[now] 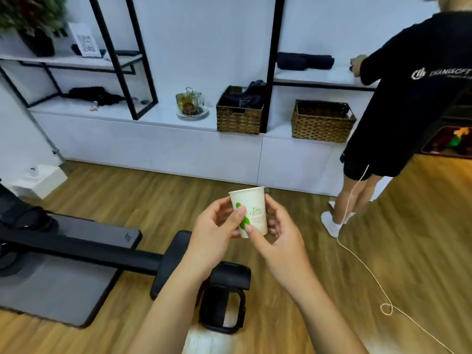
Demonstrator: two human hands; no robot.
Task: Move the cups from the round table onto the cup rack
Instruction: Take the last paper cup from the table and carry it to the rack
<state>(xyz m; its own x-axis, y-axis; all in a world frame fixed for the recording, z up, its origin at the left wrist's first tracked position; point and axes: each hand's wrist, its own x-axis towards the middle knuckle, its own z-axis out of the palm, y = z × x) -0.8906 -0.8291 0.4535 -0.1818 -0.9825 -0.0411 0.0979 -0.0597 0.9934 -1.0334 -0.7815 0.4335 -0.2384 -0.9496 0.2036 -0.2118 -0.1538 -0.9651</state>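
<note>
Head view: the paper cup (249, 212) is upright in mid-air over the wooden floor (383, 251), pinched between the left hand (217, 226) and right hand (278, 233) — thin, tapered, smooth-walled, so I'd grip lightly near the rim; the wire cup rack (191, 102) sits on the white shelf (158, 111) ahead

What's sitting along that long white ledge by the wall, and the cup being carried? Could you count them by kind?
Paper cup, held by left hand and right hand: 1
Wicker baskets: 2
Cup rack: 1
Total: 4
</note>
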